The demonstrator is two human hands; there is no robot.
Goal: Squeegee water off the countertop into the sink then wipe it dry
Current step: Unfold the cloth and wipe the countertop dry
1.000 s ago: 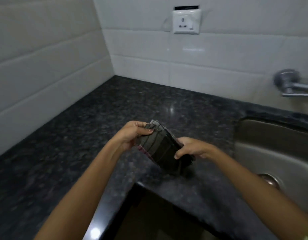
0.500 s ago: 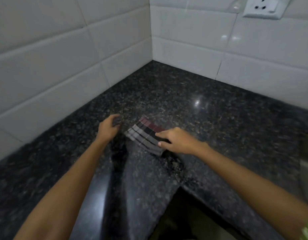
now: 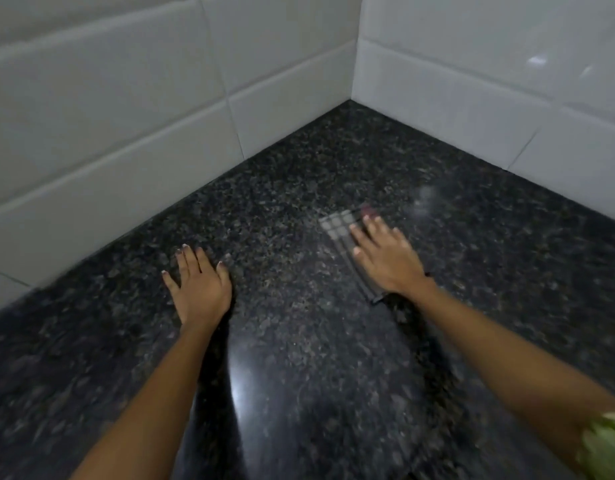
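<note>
White glazed wall tiles (image 3: 108,109) at left; speckled black granite counter (image 3: 299,341). Left hand (image 3: 200,282): fingers spread flat, bare, gripping nothing. Right hand (image 3: 385,258): fingers extended, pressing folded grey checked cloth (image 3: 337,226) near the corner. Risk: cloth likely to bunch or slip under the open palm, leaving streaks; sink out of view

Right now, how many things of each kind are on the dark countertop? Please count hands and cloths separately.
Hands: 2, the left hand flat on the bare countertop, the right hand pressing on the cloth
Cloths: 1, a folded checked cloth under the right hand
Total: 3
</note>
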